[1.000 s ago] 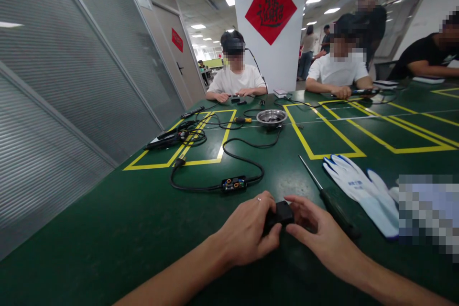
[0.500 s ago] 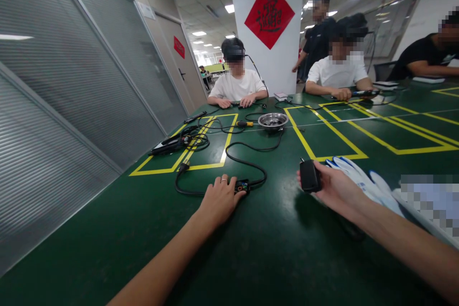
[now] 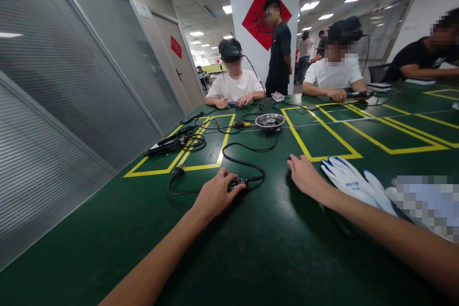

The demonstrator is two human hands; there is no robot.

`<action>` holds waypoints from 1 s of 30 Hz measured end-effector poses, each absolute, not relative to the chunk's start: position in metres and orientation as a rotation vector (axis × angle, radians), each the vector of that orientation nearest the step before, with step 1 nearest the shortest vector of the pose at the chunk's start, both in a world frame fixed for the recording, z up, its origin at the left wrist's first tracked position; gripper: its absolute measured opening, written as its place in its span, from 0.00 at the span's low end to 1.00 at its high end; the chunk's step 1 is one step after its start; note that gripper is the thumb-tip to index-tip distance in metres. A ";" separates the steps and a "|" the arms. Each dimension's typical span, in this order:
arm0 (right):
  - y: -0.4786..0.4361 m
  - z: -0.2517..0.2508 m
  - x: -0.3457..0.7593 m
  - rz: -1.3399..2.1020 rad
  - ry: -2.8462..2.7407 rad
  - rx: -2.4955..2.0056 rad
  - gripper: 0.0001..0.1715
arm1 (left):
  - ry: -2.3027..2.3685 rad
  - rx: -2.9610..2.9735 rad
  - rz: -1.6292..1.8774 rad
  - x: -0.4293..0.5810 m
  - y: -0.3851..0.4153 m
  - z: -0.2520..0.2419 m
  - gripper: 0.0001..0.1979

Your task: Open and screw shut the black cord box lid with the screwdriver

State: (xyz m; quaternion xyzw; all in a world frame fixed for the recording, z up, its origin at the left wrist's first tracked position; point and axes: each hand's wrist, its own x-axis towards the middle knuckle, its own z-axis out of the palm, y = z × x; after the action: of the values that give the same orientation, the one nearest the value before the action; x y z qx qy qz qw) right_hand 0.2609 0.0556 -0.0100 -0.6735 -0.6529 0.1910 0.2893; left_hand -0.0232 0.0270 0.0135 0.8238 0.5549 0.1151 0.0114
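My left hand (image 3: pixel 219 192) grips a small device with an exposed circuit board (image 3: pixel 238 182), which lies on the green table at the cable. A black cable (image 3: pixel 251 161) runs from the device in a loop toward the metal bowl, and its other side ends at a black plug (image 3: pixel 178 171) on the left. My right hand (image 3: pixel 303 174) is turned with its back up, fingers closed together, left of the white gloves. A small dark bit shows at its fingertips; most of what it holds is hidden.
A metal bowl (image 3: pixel 270 122) stands ahead, beside a yellow-and-black tool (image 3: pixel 241 125). Coiled cables and black devices (image 3: pixel 168 144) lie at the left. White gloves (image 3: pixel 353 184) lie at the right. People sit across the table (image 3: pixel 229 248); another person stands behind.
My right hand has turned over, palm now down, hiding the black block it showed. My left fingers have shifted on the device. The black plug has rotated, and the standing person has moved left.
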 end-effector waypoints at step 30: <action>-0.011 -0.014 0.185 0.225 -2.367 -1.249 0.14 | 1.967 2.486 0.569 -0.018 0.029 0.012 0.21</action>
State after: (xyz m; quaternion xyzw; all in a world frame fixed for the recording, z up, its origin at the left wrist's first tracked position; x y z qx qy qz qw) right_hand 0.1852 -0.0113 -0.0137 -0.4530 -0.8586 0.0817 0.2259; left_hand -0.0184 0.0285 0.0115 0.7713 0.6103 0.1764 -0.0397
